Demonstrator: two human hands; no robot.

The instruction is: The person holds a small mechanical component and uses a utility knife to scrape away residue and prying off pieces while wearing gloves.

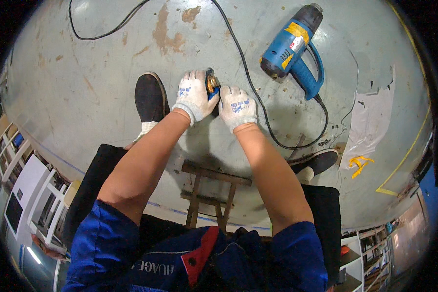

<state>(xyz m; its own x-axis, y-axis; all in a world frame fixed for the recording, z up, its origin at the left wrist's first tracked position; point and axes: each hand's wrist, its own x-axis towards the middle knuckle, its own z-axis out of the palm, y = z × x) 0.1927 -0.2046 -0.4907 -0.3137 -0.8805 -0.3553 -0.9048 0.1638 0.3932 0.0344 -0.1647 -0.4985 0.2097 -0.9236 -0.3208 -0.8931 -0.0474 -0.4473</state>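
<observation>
Both my hands wear white knitted gloves with blue print and meet low over the floor, between my feet. My left hand (195, 94) is closed around a small dark-rimmed part with copper-coloured windings (211, 83), seen only in part. A patch of blue shows beside its thumb. Against the right side of this part, my right hand (236, 104) has its fingers curled in and touches or nearly touches the left thumb. What its fingertips grip is hidden beneath the glove.
A blue corded power tool (293, 48) with a black nose lies ahead to the right. Its black cable (250, 80) loops past my right hand. Farther right are a whitish sheet (370, 126) and a yellow strip (360, 164). A wooden stool (216, 175) stands below my forearms, between my dark shoes (150, 97).
</observation>
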